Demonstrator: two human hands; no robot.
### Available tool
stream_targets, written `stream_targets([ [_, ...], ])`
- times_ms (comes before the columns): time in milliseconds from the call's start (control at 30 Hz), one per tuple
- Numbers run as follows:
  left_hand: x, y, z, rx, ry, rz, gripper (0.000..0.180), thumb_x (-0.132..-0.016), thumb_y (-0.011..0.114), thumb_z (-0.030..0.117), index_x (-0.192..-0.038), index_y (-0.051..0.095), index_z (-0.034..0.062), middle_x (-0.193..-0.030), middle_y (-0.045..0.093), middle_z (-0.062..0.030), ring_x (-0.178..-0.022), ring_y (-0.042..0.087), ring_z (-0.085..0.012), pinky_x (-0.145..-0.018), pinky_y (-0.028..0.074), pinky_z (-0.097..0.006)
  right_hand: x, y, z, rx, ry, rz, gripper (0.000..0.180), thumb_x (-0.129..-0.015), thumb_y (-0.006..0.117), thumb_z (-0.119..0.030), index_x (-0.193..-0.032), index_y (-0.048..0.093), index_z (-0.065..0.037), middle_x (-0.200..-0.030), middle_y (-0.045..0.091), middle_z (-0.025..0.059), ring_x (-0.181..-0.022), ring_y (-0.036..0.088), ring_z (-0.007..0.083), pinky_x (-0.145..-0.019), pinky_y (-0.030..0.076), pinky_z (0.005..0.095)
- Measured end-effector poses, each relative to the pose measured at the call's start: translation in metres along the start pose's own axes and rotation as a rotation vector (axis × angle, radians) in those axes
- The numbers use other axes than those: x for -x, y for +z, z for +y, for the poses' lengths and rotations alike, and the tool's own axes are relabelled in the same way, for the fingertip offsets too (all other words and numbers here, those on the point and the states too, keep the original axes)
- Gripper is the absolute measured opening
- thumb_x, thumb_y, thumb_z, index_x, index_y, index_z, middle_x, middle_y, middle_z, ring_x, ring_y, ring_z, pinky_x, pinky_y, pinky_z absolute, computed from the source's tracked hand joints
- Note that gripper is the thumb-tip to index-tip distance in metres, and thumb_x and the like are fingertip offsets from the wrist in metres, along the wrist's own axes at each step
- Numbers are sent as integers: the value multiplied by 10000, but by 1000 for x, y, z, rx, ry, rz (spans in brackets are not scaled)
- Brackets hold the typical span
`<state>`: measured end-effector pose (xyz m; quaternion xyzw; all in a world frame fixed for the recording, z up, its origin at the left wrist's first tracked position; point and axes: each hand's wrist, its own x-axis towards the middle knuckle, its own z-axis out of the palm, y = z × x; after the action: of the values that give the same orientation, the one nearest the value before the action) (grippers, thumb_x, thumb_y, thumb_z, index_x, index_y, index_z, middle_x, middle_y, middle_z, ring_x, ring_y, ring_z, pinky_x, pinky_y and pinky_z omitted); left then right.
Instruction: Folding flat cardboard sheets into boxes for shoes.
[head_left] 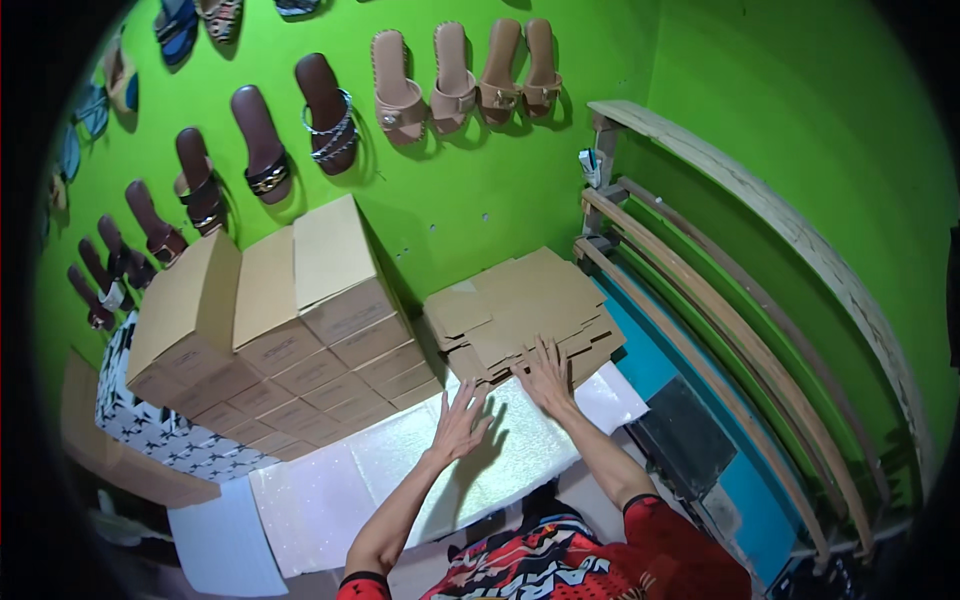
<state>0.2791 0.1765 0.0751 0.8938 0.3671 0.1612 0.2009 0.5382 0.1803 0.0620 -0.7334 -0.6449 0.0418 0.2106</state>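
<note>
A stack of flattened brown cardboard boxes (530,290) lies at the back right of the work surface, against the green wall. My right hand (546,380) rests on the near edge of this stack, fingers spread. Just left of it, my left hand (462,420) is held over the shiny, light-coloured covering (400,490) of the table, fingers apart and holding nothing. Its fingertips come close to the stack's front left corner; whether they touch it I cannot tell.
Several assembled brown boxes (330,350) are piled to the left, beside a black-and-white patterned box (200,440). Sandals (325,110) hang in a row on the wall. Along the right runs a wooden slatted rack (740,300), with a dark panel (685,435) near it.
</note>
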Motion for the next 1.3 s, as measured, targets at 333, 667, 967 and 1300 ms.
stream_targets([
  [333, -80, 44, 14, -15, -182, -73, 733, -1030, 569, 433, -1673, 296, 209, -1730, 218, -210, -1614, 179, -383, -1271, 109, -663, -149, 20, 89, 107, -155, -191, 744, -1021, 437, -681, -1595, 479, -211, -1739, 235, 156, -1591, 199, 424, -1261, 126, 658],
  [667, -85, 47, -3, -37, -319, 29, 753, -992, 651, 332, -1658, 336, 176, -1722, 229, -234, -1605, 199, -406, -1266, 105, -666, -102, 48, 93, 61, -138, -205, 835, -998, 447, -718, -1659, 353, -217, -1752, 205, 147, -1596, 168, 443, -1246, 75, 705],
  [967, -81, 84, 4, -40, -333, -32, 704, -1015, 572, 379, -1652, 349, 179, -1740, 184, -215, -1606, 163, -434, -1244, 97, -711, 78, 18, 100, -40, -139, -343, 788, -972, 603, -594, -1603, 452, -146, -1726, 222, 214, -1582, 159, 488, -1216, 65, 747],
  [1300, -63, 106, 1, -82, -430, 28, 740, -986, 578, 381, -1659, 332, 198, -1751, 142, -201, -1622, 86, -422, -1215, 21, -764, 1, 0, 105, 38, -270, -315, 1056, -798, 839, -497, -1657, 326, -158, -1747, 152, 196, -1585, 144, 491, -1229, 85, 738],
])
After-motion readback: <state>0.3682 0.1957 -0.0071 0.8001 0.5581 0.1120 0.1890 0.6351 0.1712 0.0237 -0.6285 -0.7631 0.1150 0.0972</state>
